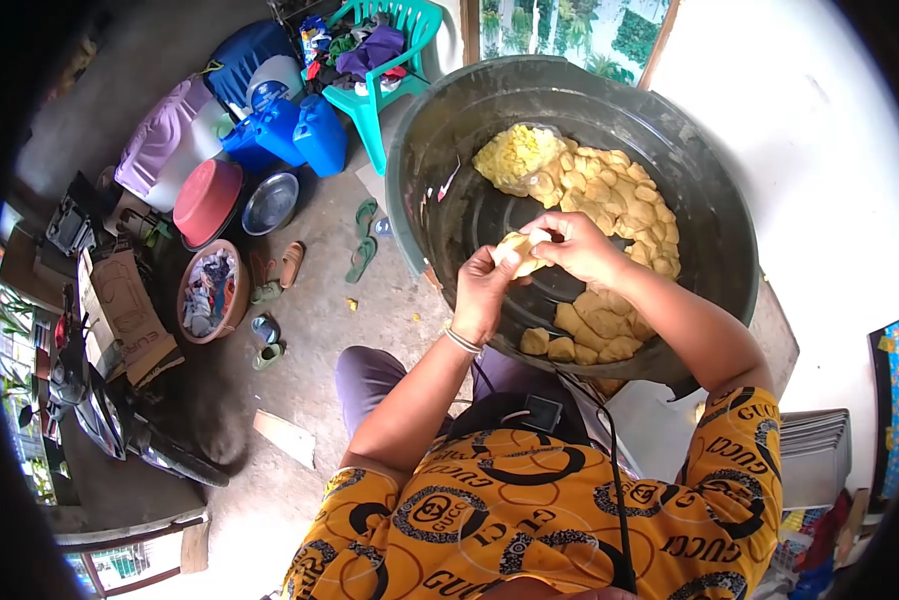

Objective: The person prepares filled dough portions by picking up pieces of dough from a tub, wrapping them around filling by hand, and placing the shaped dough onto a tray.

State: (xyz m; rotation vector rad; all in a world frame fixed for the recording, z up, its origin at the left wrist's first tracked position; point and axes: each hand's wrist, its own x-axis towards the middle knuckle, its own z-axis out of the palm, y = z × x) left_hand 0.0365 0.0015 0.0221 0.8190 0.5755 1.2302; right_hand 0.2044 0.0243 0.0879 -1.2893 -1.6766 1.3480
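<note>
Dark motorbike (119, 420): over at the far left, its front wheel near a brown printed cardboard box (134, 310).
Red round plastic basin (207, 200): tilted, next to a shiny round metal basin (271, 203).
Pinkish-orange round tub (235, 320): on the concrete floor, filled with crumpled clothes (209, 288).
Blue plastic jugs (319, 137): grouped behind the basins.
Green slippers (361, 258): on the floor between the basins and the person.
Teal plastic armchair (366, 125): piled with purple, red and green cloth.
Big dark round plastic vat (437, 130): right in front of the person, its near rim by their lap.
Left hand (482, 295): pale band at the wrist, thumb and fingers closed on one edge of the piece.
Soft, flattish yellow piece (516, 250): held up between both hands, above the vat's floor.
Clear plastic bag of bright yellow bits (519, 158): inside the vat, toward its far side.
Right hand (577, 245): thumb and fingertips pinching the piece's other edge.
Rounded yellow dough-like lumps (619, 195): crowded along the vat's right side, with more at the near edge, below the hands.
</note>
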